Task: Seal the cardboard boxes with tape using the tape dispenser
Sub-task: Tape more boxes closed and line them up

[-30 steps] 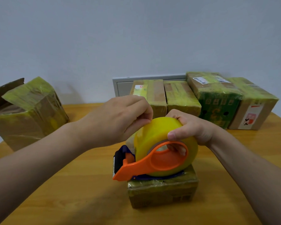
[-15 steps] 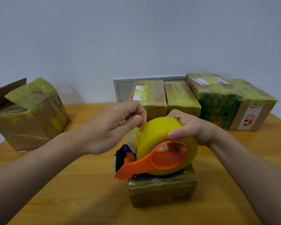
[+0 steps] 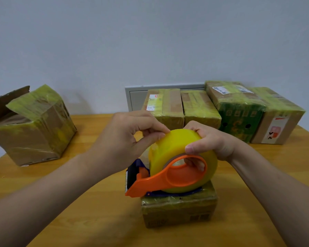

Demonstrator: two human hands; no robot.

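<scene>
Wooden table (image 3: 96,220), grey wall (image 3: 150,41) behind; right hand (image 3: 214,141) grips tape dispenser (image 3: 168,180), left hand (image 3: 125,138) pinches its tape roll (image 3: 171,147).

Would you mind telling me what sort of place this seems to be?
Probably a small parcel-packing spot in a plain room: a wooden table against a bare wall, labelled, tape-wrapped cardboard boxes lined up at the back, and a tape dispenser resting on a small box.

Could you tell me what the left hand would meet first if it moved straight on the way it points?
Most likely the yellow tape roll: the left hand points right, with its fingertips at the roll's upper edge, apparently touching it. The right hand, which grips the roll, lies just beyond.
</scene>
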